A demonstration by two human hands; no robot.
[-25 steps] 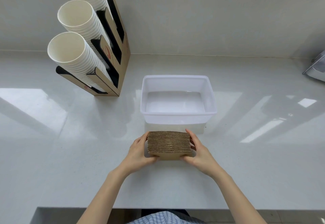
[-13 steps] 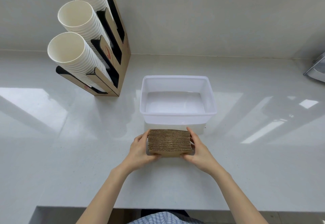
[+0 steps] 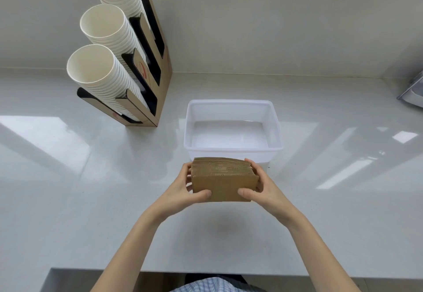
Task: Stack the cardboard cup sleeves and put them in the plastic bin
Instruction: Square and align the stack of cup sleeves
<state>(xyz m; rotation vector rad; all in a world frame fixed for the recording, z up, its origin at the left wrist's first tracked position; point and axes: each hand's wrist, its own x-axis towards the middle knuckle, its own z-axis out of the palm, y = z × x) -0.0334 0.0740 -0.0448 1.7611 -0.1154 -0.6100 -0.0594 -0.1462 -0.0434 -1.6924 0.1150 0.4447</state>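
Observation:
A thick stack of brown cardboard cup sleeves (image 3: 224,180) is held between my two hands, lifted off the white counter just in front of the bin. My left hand (image 3: 183,188) grips its left end and my right hand (image 3: 263,186) grips its right end, thumbs pressed on the near flat face. The stack is tipped so the flat face turns toward me and the edges show on top. The translucent white plastic bin (image 3: 233,104) stands right behind the stack and holds nothing.
A brown and black cup dispenser (image 3: 158,81) with three tilted columns of white paper cups (image 3: 91,66) stands at the back left. A grey object (image 3: 414,94) pokes in at the right edge. The counter's front edge (image 3: 160,272) runs near my body.
Both hands have raised the stack off the counter and tilted it, so its flat face now turns toward me. The bin has not moved.

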